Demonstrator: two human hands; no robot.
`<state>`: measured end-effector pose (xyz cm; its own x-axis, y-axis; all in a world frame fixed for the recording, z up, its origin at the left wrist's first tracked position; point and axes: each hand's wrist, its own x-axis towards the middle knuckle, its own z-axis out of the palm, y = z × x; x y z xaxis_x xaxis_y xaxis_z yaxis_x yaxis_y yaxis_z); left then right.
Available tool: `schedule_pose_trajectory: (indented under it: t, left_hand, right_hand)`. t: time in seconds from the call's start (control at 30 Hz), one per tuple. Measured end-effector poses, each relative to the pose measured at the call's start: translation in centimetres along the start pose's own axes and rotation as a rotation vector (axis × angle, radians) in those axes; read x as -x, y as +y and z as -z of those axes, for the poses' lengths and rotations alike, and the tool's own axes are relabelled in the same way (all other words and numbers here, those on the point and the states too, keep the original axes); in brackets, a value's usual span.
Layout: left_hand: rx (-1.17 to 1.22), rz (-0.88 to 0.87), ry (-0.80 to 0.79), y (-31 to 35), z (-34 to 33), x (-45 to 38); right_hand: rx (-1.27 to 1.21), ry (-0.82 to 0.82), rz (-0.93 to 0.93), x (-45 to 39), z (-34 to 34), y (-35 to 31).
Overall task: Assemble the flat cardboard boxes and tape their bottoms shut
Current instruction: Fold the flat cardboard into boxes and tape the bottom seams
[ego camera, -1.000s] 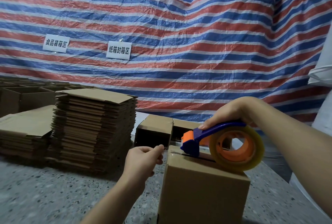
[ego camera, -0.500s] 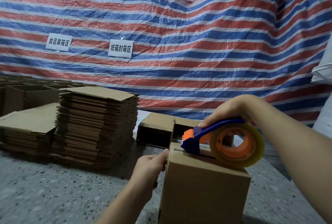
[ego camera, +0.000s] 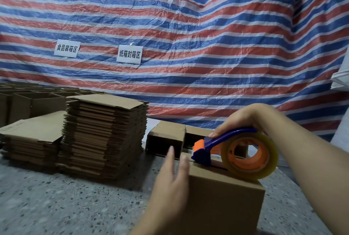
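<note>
Box (ego camera: 222,197) stands on the speckled table (ego camera: 56,197), light, stiff but dentable. Right hand (ego camera: 243,119) grips the tape dispenser (ego camera: 236,153) on the box's top seam; left hand (ego camera: 171,176), fingers straight, lies against its left side, probably the best bracing spot.

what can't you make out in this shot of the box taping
Head view only:
- Left hand: motion-blurred, so contact with the box is unclear.
- Seam on the box top: covered by the tape dispenser.
- Right hand: fingers mostly hidden behind the dispenser handle.
- Box bottom: cut off by the lower edge.
</note>
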<state>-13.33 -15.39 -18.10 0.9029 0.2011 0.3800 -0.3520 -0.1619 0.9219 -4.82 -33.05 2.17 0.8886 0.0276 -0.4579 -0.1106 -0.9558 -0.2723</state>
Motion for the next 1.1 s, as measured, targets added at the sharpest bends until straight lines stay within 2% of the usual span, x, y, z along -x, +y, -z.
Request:
schedule_pose_trajectory:
  t: [0.07, 0.3, 0.47, 0.6, 0.77, 0.93, 1.1]
  left_hand:
    - [-0.064, 0.007, -0.087, 0.2, -0.6, 0.8]
    - [-0.204, 0.028, -0.097, 0.7, 0.1, 1.0]
    - [-0.5, -0.109, -0.182, 1.6, 1.2, -0.1]
    - [-0.728, -0.253, -0.167, 2.1, 0.9, 0.1]
    - [-0.905, -0.319, -0.103, 2.6, 1.1, -0.1]
    - [-0.945, -0.307, -0.106, 2.2, 1.0, -0.1]
    - [-0.866, -0.245, -0.19, 2.6, 1.2, -0.3]
  right_hand:
    - [0.0, -0.003, 0.002, 0.0, -0.1, 0.0]
    - [-0.015, -0.011, 0.004, 0.2, -0.1, -0.1]
    - [-0.005, -0.01, 0.006, 0.2, -0.1, -0.3]
    - [0.054, -0.026, -0.015, 0.3, -0.1, -0.5]
    - [0.144, -0.029, -0.027, 1.0, 0.9, 0.1]
    - [0.15, -0.015, -0.085, 2.3, 2.5, 4.8]
    - [0.104, -0.057, -0.143, 1.6, 2.1, 9.4]
